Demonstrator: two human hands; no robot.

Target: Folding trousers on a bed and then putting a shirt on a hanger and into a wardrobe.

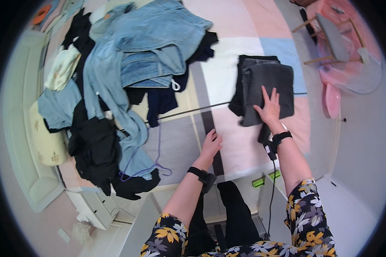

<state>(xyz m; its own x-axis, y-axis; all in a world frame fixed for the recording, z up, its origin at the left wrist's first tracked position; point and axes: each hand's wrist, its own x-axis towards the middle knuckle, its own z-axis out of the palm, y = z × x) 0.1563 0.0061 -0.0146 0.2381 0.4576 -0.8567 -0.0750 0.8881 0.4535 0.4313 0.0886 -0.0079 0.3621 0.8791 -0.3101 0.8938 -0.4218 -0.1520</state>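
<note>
My right hand (269, 104) rests with fingers spread on folded dark grey trousers (273, 78), which top a stack of folded dark clothes at the right of the bed. Over the bedsheet (177, 138), left of that stack, my left hand (211, 144) is held with its fingers slightly bent and apart, holding nothing. A loose heap of light blue denim clothes (148, 29) spreads across the left, with a black garment (96, 141) at its near end. A purple clothes hanger (141, 170) lies at the heap's near edge.
A patterned pillow (43, 138) lies by the padded headboard (22, 112). Beyond the bed's right edge are a grey chair (333, 38) and a pink basin (332, 101). A white bedside cabinet (90, 205) stands at lower left. A black cable (271, 192) hangs from my right wrist.
</note>
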